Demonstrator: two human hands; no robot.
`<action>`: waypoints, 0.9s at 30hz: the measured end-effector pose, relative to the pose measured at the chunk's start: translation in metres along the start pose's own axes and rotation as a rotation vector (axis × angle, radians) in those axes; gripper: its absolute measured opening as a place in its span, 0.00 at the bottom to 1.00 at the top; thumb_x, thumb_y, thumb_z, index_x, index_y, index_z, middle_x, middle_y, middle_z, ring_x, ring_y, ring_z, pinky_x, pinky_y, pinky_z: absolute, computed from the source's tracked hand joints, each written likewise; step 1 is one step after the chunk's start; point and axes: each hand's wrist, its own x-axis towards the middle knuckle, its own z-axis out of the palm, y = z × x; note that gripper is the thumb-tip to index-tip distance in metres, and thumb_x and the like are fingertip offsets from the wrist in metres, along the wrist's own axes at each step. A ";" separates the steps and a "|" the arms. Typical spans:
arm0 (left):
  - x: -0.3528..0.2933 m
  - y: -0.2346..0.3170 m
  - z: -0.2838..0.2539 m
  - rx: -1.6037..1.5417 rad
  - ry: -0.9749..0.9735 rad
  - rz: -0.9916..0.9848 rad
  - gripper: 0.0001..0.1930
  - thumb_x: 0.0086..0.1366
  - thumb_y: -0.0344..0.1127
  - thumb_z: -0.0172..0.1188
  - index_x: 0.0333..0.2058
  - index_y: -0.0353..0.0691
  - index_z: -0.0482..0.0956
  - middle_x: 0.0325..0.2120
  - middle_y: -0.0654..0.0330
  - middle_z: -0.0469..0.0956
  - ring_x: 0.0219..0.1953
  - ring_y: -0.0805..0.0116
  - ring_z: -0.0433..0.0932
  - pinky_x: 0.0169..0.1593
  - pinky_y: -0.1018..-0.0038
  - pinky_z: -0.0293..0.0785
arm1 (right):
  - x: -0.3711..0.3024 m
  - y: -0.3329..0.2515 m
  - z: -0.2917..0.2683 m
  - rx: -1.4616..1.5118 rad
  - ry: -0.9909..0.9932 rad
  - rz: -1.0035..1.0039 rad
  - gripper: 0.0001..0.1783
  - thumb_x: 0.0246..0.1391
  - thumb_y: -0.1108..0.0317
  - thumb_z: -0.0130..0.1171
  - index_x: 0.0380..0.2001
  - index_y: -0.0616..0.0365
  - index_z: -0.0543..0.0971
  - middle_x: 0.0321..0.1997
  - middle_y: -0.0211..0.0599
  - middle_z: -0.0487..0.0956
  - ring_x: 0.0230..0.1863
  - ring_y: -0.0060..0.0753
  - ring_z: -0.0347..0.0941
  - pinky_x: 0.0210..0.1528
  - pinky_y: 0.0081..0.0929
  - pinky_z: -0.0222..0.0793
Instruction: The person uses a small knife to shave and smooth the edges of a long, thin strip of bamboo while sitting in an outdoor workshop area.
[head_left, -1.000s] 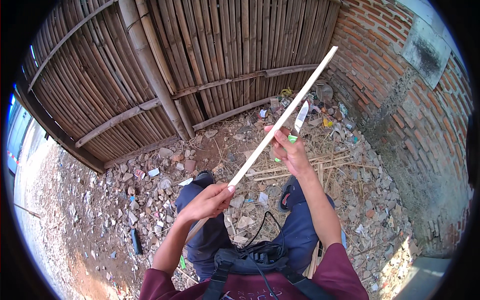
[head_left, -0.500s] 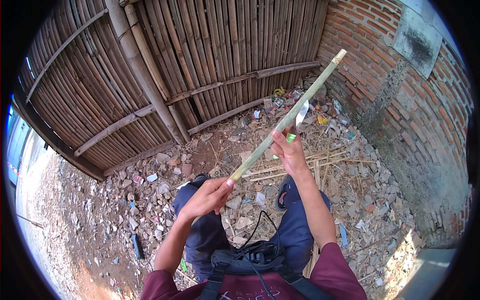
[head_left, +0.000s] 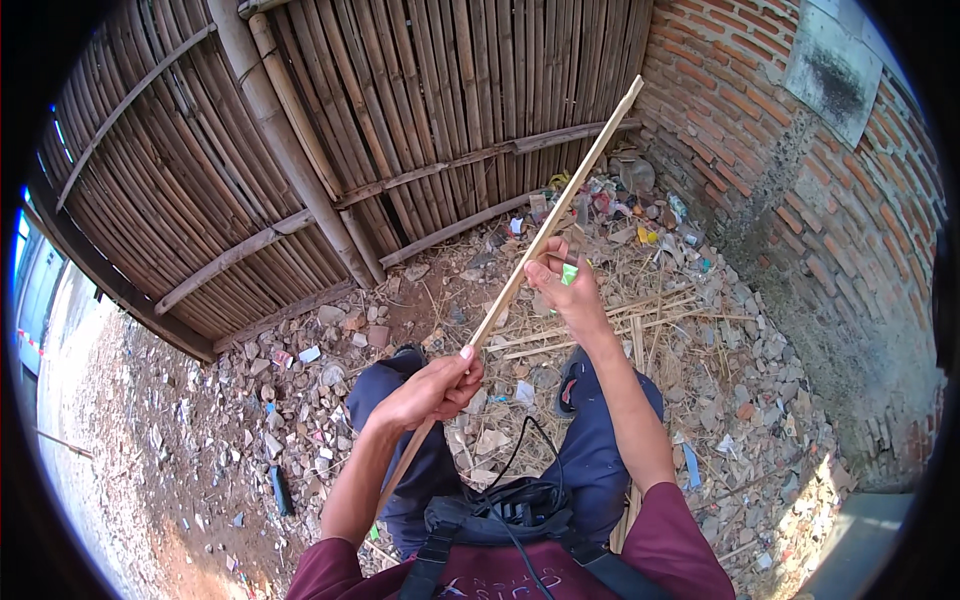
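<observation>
A long split bamboo strip (head_left: 560,218) slants across the view from my lap up toward the far right, its pale inner face showing. My left hand (head_left: 430,390) is closed round its lower part, thumb on top, and the tail end runs down past my wrist. Higher up, my right hand (head_left: 568,285) is closed on a knife with a bright green handle (head_left: 570,273), its fingers right against the strip. The knife's blade is hard to make out beside the bamboo.
More pale bamboo strips (head_left: 600,325) lie on the ground beyond my knees. Rubble and litter (head_left: 300,400) cover the ground. A bamboo slat wall (head_left: 450,90) stands ahead, meeting a brick wall (head_left: 830,240) on the right. A black pouch (head_left: 500,520) with a cable rests at my waist.
The bamboo strip has turned from its green outer face to its pale inner face. It has slid down through my left hand, so a tail now extends below it.
</observation>
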 end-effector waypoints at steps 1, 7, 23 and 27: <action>0.001 0.001 0.001 -0.030 0.007 0.000 0.27 0.84 0.64 0.37 0.33 0.49 0.61 0.19 0.76 0.52 0.16 0.85 0.46 0.18 0.80 0.43 | 0.004 0.005 -0.004 -0.231 -0.008 -0.124 0.20 0.62 0.66 0.74 0.50 0.54 0.74 0.32 0.22 0.78 0.28 0.12 0.68 0.31 0.17 0.62; 0.001 0.003 -0.004 -0.149 0.032 0.003 0.24 0.84 0.63 0.35 0.38 0.49 0.62 0.19 0.75 0.52 0.16 0.84 0.45 0.18 0.80 0.42 | -0.009 0.001 -0.001 -0.494 -0.209 -0.162 0.26 0.64 0.62 0.70 0.55 0.55 0.66 0.45 0.31 0.71 0.45 0.23 0.73 0.53 0.32 0.71; -0.011 -0.003 0.005 0.475 0.512 0.305 0.21 0.86 0.53 0.39 0.39 0.41 0.65 0.24 0.66 0.64 0.25 0.76 0.59 0.29 0.75 0.60 | -0.034 -0.003 0.044 -0.809 -0.271 -0.402 0.15 0.69 0.60 0.65 0.50 0.56 0.74 0.35 0.40 0.83 0.36 0.46 0.83 0.39 0.41 0.76; -0.018 -0.001 0.010 0.618 0.573 0.261 0.21 0.86 0.50 0.39 0.39 0.38 0.64 0.24 0.62 0.66 0.27 0.69 0.63 0.34 0.68 0.65 | -0.032 0.003 0.045 -0.832 -0.266 -0.456 0.15 0.67 0.60 0.66 0.49 0.54 0.75 0.28 0.38 0.83 0.28 0.46 0.85 0.31 0.43 0.76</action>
